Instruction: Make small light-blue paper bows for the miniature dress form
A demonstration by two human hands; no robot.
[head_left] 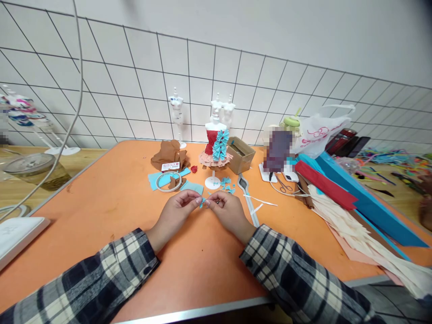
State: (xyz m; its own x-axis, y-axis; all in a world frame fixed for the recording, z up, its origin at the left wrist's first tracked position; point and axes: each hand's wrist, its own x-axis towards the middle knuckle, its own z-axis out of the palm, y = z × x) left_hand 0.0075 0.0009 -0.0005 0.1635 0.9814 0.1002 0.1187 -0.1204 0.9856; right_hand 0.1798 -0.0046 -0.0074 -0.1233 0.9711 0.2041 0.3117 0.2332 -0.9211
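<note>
Item: small blue paper piece (pixel 202 202), pinched between the two hands above the orange table (pixel 111 198), near the table's middle and just in front of the mannequin's round white base.

Orientation: its long axis runs roughly left to right, from one hand's fingertips to the other's; too small to tell which end is which.

Position relative to fingers: the left hand (pixel 175 212) grips its left end between thumb and forefinger, and the right hand (pixel 227 209) grips its right end likewise. Only a short stretch shows in the gap between the fingertips. Both hands have fingers narrowed to a pinch, remaining fingers curled in.

Appearance: bright blue, thin, crumpled or pleated; same colour as the ruffles on the dress.

Surroundings: miniature mannequin (pixel 215 146) with red bodice and blue ruffled front, standing just behind the hands; loose blue scraps (pixel 227 183) by its base; tape roll (pixel 168 182) on blue sheet to the left; brown crepe heap (pixel 169 154) behind that; small cardboard box (pixel 240 155) to the right; scissors (pixel 285 184); rolls of red, blue and cream crepe paper (pixel 340 198) along the right edge.
</note>
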